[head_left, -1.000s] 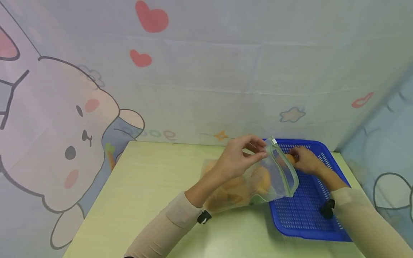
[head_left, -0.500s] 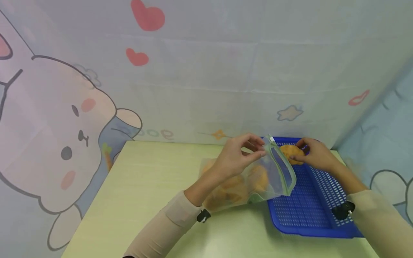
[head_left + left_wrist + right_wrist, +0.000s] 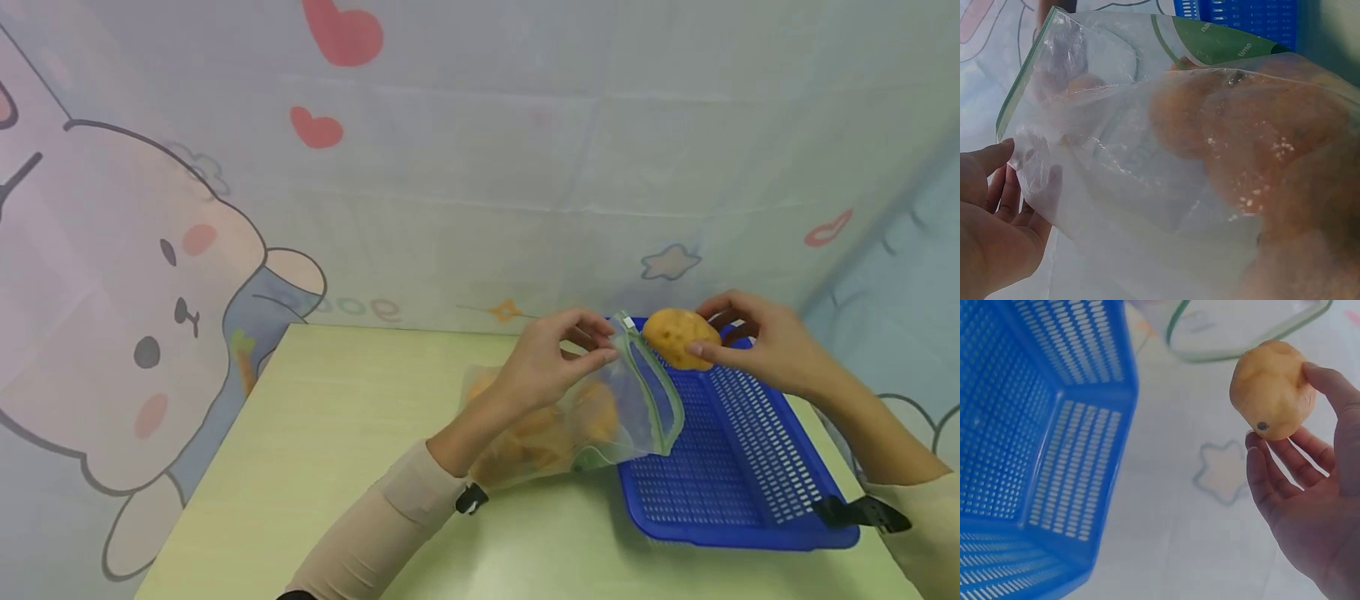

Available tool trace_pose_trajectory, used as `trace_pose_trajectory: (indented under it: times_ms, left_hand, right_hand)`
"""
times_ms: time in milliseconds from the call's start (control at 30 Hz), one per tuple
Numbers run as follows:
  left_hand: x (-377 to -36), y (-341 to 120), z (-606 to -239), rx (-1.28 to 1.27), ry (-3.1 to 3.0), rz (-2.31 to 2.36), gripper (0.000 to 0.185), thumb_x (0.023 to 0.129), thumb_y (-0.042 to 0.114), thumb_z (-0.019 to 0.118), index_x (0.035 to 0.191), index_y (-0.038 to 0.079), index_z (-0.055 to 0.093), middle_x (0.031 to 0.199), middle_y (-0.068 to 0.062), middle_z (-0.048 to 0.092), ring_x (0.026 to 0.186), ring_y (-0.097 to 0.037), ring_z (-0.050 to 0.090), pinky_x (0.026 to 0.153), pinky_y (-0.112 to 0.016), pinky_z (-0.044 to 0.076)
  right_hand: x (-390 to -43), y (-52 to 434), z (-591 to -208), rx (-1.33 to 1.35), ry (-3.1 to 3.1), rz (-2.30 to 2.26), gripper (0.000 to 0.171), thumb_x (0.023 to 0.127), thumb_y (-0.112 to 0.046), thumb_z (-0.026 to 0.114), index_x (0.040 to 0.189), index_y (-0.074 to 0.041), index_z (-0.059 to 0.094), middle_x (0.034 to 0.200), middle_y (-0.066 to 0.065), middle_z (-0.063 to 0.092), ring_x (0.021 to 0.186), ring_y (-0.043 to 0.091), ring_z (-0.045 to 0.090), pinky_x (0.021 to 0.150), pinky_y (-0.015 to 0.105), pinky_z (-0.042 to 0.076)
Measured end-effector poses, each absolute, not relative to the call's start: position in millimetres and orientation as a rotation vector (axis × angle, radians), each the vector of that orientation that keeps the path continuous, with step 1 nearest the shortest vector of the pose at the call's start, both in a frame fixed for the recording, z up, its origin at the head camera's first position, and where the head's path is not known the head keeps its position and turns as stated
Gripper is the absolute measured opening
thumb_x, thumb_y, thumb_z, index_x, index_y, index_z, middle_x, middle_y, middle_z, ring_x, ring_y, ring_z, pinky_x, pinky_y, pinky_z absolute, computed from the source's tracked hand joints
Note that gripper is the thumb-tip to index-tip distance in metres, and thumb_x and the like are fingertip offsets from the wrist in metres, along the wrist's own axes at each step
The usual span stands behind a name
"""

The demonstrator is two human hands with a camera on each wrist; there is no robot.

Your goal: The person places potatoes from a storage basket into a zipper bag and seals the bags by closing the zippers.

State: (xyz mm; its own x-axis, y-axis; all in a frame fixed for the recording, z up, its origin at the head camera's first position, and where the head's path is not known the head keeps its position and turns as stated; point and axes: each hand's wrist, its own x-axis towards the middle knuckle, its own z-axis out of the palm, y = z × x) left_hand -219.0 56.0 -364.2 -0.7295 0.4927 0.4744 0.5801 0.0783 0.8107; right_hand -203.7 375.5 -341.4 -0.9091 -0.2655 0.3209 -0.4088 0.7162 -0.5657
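My right hand [image 3: 772, 346] holds a yellow-brown potato [image 3: 678, 337] between thumb and fingers, above the far part of the blue basket [image 3: 697, 467] and just right of the bag's mouth. A dark spot marks one end of the potato [image 3: 1275, 390] in the right wrist view. With thumb and fingertips, my left hand [image 3: 551, 367] pinches the upper edge of a clear zip bag [image 3: 633, 425] with a green-edged, gaping mouth. The bag lies on its side, mouth toward the basket. Several similar yellow-brown pieces [image 3: 1247, 119] show through its film, partly hidden by my left arm.
A pale yellow-green table [image 3: 337, 417] lies under the bag and basket. Right behind it hangs a printed cloth backdrop [image 3: 480, 167], and another cloth panel [image 3: 930, 333] closes off the right side. The bag's mouth overlaps the basket's left rim in the head view.
My right hand has lifted the potato up from the basket beside the bag's mouth, rising and shifting slightly right. My left hand keeps its pinch on the bag's edge.
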Motion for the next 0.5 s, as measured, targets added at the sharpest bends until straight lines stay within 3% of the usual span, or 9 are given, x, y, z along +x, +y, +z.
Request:
trace_pose_trajectory:
  times_ms: [233,500]
  left_hand:
    - [-219.6,58.3,-364.3,-1.125,-2.255,-1.746,0.017,0.099,0.011,0.078,0.115,0.011,0.071,0.101,0.005,0.075,0.092,-0.002,0.071,0.079,-0.023,0.062]
    - [-219.8,59.2,-364.4,-1.132,-2.262,-1.744,0.017,0.1,0.011,0.077,0.116,0.011,0.071,0.102,0.005,0.074,0.093,-0.002,0.071,0.08,-0.022,0.061]
  right_hand:
    - [-188.4,361.9,-344.1,0.69,-2.698,0.835,0.038,0.087,-0.02,0.091,0.119,-0.016,0.071,0.102,-0.007,0.071,0.086,0.012,0.066,0.075,0.019,0.058]
    - [-186.0,348.7,-351.8,0.81,-2.688,0.786,0.039,0.089,-0.021,0.089,0.122,-0.012,0.069,0.106,-0.004,0.071,0.09,0.012,0.065,0.077,0.026,0.06]
